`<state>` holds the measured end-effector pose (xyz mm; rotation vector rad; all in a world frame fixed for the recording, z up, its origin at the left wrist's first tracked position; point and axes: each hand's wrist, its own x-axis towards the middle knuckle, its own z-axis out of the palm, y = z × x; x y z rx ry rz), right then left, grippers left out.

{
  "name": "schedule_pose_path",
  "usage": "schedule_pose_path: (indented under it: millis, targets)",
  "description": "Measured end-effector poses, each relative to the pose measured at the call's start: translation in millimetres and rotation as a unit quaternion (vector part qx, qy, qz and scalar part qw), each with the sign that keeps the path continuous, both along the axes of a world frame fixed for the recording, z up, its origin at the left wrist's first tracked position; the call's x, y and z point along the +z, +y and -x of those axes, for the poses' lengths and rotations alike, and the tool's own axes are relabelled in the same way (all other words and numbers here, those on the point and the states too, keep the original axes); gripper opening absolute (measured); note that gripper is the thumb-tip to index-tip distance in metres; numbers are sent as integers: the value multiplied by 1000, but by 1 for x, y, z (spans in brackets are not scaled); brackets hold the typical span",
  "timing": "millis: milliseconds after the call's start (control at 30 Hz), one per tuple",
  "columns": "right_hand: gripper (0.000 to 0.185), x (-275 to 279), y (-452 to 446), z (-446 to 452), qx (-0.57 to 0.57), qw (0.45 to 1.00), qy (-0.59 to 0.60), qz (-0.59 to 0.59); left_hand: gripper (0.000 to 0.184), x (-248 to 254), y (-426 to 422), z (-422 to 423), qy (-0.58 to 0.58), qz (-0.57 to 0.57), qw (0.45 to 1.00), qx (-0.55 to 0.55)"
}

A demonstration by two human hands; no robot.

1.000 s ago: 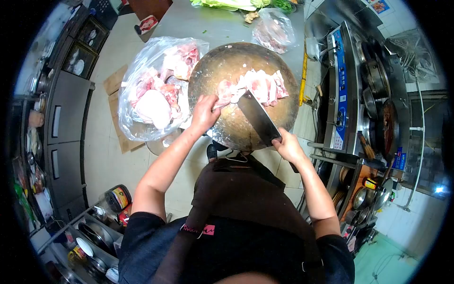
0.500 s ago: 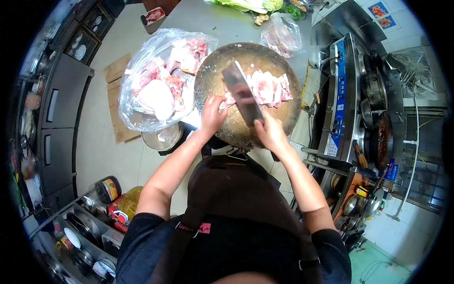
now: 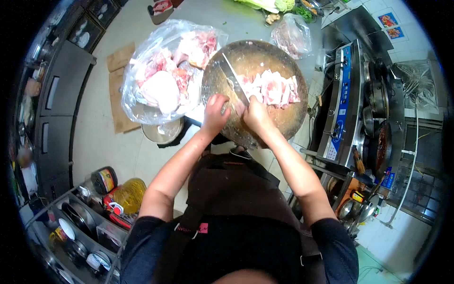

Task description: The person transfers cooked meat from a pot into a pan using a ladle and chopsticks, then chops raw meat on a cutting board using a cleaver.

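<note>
My right hand (image 3: 258,116) is wrapped round the handle of a cleaver (image 3: 231,75), its blade slanting up and left over a round wooden chopping block (image 3: 255,54). Just right of the blade lies a pile of cut raw meat (image 3: 274,89), pale and pink. At the block's left edge my left hand (image 3: 216,114) has its fingers curled in, left of the cleaver; what they hold, if anything, I cannot make out. Beside the block, a clear plastic bag (image 3: 135,97) lies open around large pieces of raw meat (image 3: 161,90).
A tied plastic bag (image 3: 292,37) sits behind the block, near leafy greens (image 3: 283,4) and ginger (image 3: 272,19). To the right stands a stove (image 3: 341,94) with pans. Below the left bag is a bucket (image 3: 163,132). An oil jug (image 3: 128,195) stands lower left.
The cleaver has turned so its blade shows edge-on and sits further left, off the cut pile. My right hand has moved left and up slightly with it. My view has shifted a little.
</note>
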<state>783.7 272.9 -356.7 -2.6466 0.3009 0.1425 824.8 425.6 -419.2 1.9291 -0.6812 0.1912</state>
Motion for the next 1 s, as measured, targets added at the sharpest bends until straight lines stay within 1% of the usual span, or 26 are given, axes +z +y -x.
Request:
schedule_pose_path:
  millis: [33, 100, 167, 200, 233, 267, 300, 333, 367, 433, 467, 500, 533, 567, 633, 667, 700, 767, 800, 867, 900, 967, 1000]
  targets:
    - [23, 9, -1, -6, -21, 999, 17, -35, 20, -3, -5, -7, -24, -4, 1000, 3]
    - [22, 16, -6, -11, -37, 997, 47, -46, 19, -3, -2, 2, -9, -5, 1000, -5]
    - [25, 27, -18, -16, -28, 998, 35, -34, 18, 1, -7, -16, 9, 22, 1000, 14]
    - [31, 29, -23, -12, -50, 995, 29, -82, 18, 6, -6, -27, 5, -1, 1000, 27]
    - [38, 30, -29, -6, -72, 989, 24, -129, 19, 9, -2, -34, 42, -7, 999, 25]
    - [41, -1, -41, 3, -65, 968, -117, -210, 21, 19, 0, -46, 43, -20, 999, 11]
    - [40, 46, -30, 12, -115, 965, -136, -190, 22, 24, 0, -55, 49, -34, 998, -1]
    - [36, 67, -31, 16, -171, 941, -110, -270, 29, 23, -4, -67, 22, -66, 997, -27]
    - [31, 75, -37, 25, -230, 905, -84, -349, 35, 27, -13, -78, -32, -95, 993, -57]
    - [23, 76, -49, 40, -244, 868, -119, -415, 39, 31, -34, -89, -77, -113, 982, -133]
    - [18, 88, -48, 48, -246, 866, -107, -422, 39, 29, -41, -96, -78, -110, 982, -135]
    - [18, 93, -50, 59, -247, 867, -109, -420, 38, 28, -49, -103, -63, -155, 961, -218]
    - [20, 97, -54, 71, -237, 880, -41, -409, 37, 26, -55, -107, -47, -199, 932, -299]
    - [22, 100, -55, 83, -228, 888, 30, -399, 37, 29, -55, -109, -45, -199, 932, -301]
    - [25, 101, -52, 102, -167, 918, 152, -325, 33, 38, -45, -117, -31, -241, 923, -300]
    - [32, 94, -49, 110, -127, 938, 176, -269, 30, 31, -37, -120, -47, -199, 935, -290]
    - [37, 75, -49, 119, -30, 963, 163, -213, 30, 29, -30, -118, -47, -203, 933, -295]
    - [38, 46, -41, 125, -50, 965, 184, -178, 30, 25, -15, -106, -22, -197, 956, -215]
    - [38, 42, -40, 122, -50, 965, 182, -180, 31, 25, -10, -98, 3, -207, 959, -194]
    - [29, 38, -44, 110, -118, 970, 127, -167, 30, 20, -2, -82, 4, -197, 971, -136]
    - [29, 37, -51, 104, -140, 960, 133, -202, 30, 20, -1, -73, 16, -197, 974, -114]
    - [31, 39, -54, 92, -121, 970, 126, -170, 31, 21, -5, -56, 52, -183, 979, -80]
    - [31, 42, -50, 88, -117, 971, 129, -166, 31, 21, -8, -50, 55, -180, 978, -86]
